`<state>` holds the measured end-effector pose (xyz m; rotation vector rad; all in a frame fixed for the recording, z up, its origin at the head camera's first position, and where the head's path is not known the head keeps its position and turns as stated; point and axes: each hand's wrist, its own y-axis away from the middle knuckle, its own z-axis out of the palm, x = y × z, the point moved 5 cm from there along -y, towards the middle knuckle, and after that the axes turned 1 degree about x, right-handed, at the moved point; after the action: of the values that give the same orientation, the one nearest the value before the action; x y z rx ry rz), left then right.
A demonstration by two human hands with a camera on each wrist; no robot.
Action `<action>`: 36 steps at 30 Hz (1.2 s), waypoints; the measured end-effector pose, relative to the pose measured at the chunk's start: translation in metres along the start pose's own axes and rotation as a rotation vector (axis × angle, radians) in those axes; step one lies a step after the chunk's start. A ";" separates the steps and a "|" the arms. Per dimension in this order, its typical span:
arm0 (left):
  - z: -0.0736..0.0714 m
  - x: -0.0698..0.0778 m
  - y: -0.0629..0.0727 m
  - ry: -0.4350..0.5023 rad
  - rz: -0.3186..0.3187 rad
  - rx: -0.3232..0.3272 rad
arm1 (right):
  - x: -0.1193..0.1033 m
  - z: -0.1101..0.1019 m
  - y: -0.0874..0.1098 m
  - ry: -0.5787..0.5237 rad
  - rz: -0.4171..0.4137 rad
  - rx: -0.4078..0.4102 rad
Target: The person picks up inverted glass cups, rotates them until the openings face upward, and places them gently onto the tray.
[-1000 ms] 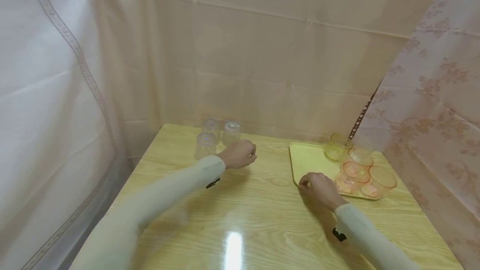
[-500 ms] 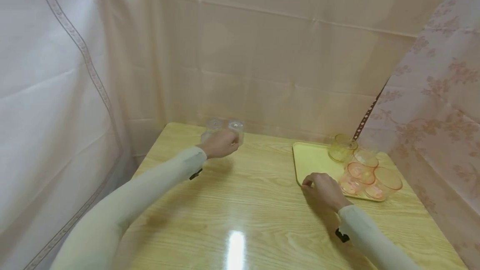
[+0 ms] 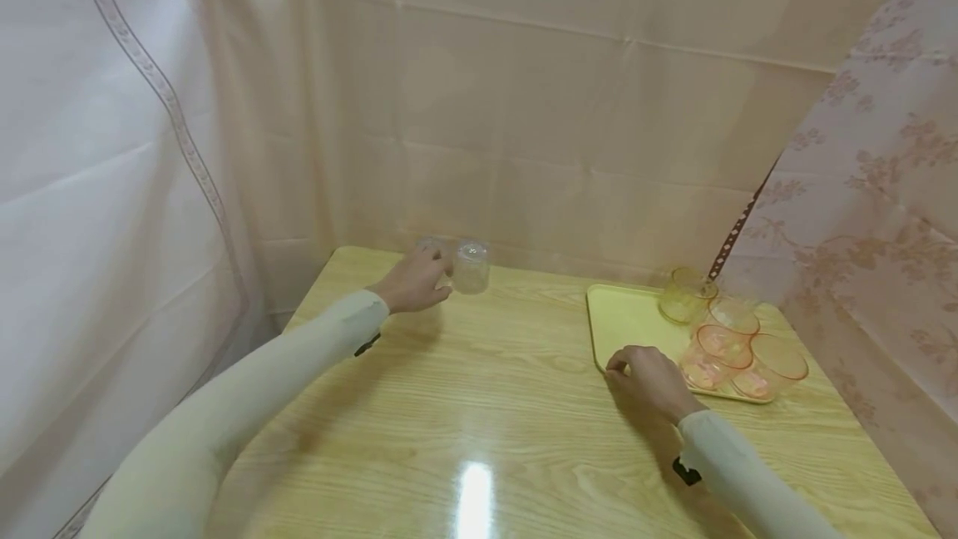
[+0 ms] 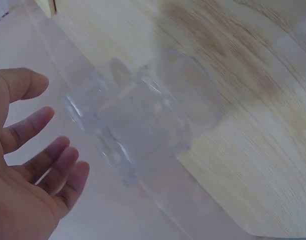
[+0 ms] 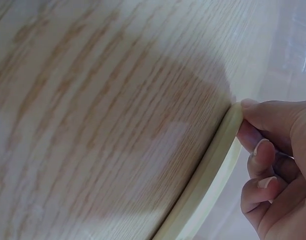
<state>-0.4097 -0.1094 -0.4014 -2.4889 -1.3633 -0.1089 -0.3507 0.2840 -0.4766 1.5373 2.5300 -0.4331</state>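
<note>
Clear glass cups stand upside down near the back edge of the table. One clear cup point(image 3: 471, 269) shows whole in the head view, while my left hand point(image 3: 414, 279) covers most of the others. In the left wrist view the left hand point(image 4: 33, 175) has its fingers spread and gently bent, a gap away from the clear cups point(image 4: 143, 120). At the near left corner of the yellow tray point(image 3: 624, 314), my right hand point(image 3: 647, 377) pinches the rim. The right wrist view has its thumb and forefinger on that rim point(image 5: 213, 165).
A yellow cup point(image 3: 683, 298) and several orange-rimmed cups point(image 3: 723, 348) stand upright on the right part of the tray. Fabric curtains point(image 3: 524, 106) enclose the wooden table point(image 3: 524, 406) at the back and sides.
My left hand has moved left and slightly back to the clear cups, and its fingers have opened out. The right hand has stayed at the tray's corner.
</note>
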 end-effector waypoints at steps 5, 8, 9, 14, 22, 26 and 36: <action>0.001 -0.013 0.006 -0.069 -0.016 -0.008 | 0.000 0.001 -0.001 -0.004 0.006 -0.006; 0.004 -0.021 0.010 -0.093 -0.037 -0.026 | 0.000 0.001 -0.001 -0.007 0.013 -0.013; 0.005 -0.023 0.010 -0.093 -0.048 -0.036 | 0.000 0.002 -0.001 -0.007 0.016 -0.015; 0.008 -0.031 0.013 -0.074 -0.090 -0.077 | -0.001 0.001 -0.001 -0.006 0.014 -0.005; 0.009 -0.039 0.010 -0.065 -0.142 -0.120 | -0.001 0.000 -0.002 -0.017 0.016 -0.004; 0.007 -0.041 0.009 -0.046 -0.162 -0.134 | -0.002 0.000 -0.003 -0.014 0.003 0.006; 0.005 -0.044 0.010 -0.002 -0.193 -0.201 | -0.002 -0.001 -0.003 -0.019 0.015 -0.008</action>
<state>-0.4260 -0.1485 -0.4171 -2.5083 -1.6656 -0.2993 -0.3523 0.2820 -0.4744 1.5414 2.5006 -0.4335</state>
